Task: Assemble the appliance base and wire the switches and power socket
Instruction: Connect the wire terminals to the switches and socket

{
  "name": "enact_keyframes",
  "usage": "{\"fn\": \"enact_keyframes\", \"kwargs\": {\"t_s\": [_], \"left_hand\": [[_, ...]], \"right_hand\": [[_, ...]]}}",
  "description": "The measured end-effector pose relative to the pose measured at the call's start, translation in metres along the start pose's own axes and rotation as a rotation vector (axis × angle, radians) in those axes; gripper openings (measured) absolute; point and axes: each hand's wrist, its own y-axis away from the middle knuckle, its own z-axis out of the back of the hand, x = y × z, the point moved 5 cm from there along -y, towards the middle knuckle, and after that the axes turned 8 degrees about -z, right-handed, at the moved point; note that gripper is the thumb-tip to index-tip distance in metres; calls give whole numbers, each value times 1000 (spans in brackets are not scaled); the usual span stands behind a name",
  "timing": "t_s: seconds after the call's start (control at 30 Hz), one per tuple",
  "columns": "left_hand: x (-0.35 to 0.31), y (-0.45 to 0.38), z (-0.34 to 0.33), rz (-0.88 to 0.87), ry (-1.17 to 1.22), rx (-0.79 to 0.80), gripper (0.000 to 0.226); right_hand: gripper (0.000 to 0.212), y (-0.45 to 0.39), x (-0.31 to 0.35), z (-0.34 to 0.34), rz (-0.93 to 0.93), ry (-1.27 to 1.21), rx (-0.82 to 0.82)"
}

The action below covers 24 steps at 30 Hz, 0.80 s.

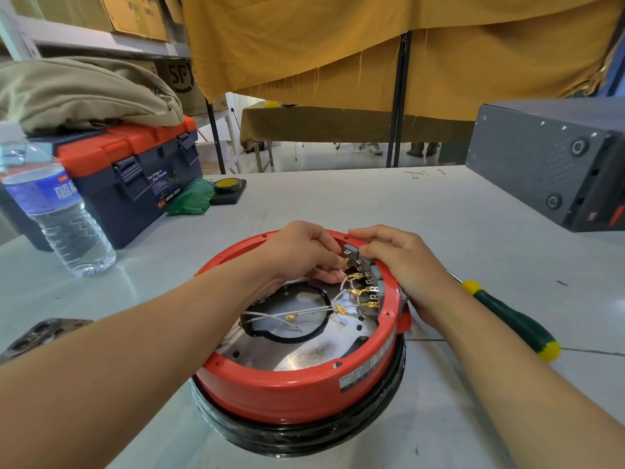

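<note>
1. Nearest us, the red appliance base sits upside down on its black rim at the near edge of the counter, its silver inner plate and white wires exposed.
2. We judge the wiring step is in hand: brass spade connectors line up against the grey switch block at the far right wall of the base.
3. Our left hand reaches inside, fingers curled and pinching what looks like a wire end near the block, though the contact is partly hidden.
4. Our right hand grips the rim, fingers bent over the switch block to steady it.
5. Next we need to push each connector squarely onto its tab.
6. Beside the right forearm lies the green-handled screwdriver, untouched.
</note>
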Motion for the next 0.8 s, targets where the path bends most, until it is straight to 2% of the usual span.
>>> {"fn": "enact_keyframes", "kwargs": {"t_s": [0.6,0.8], "left_hand": [[-3,-2,-2,-37,-48,-17,17],[-5,1,-1,-33,-70,-14,13]], "right_hand": [[26,3,4,-1,-9,-15,10],[25,3,5,1,-41,28,85]]}}
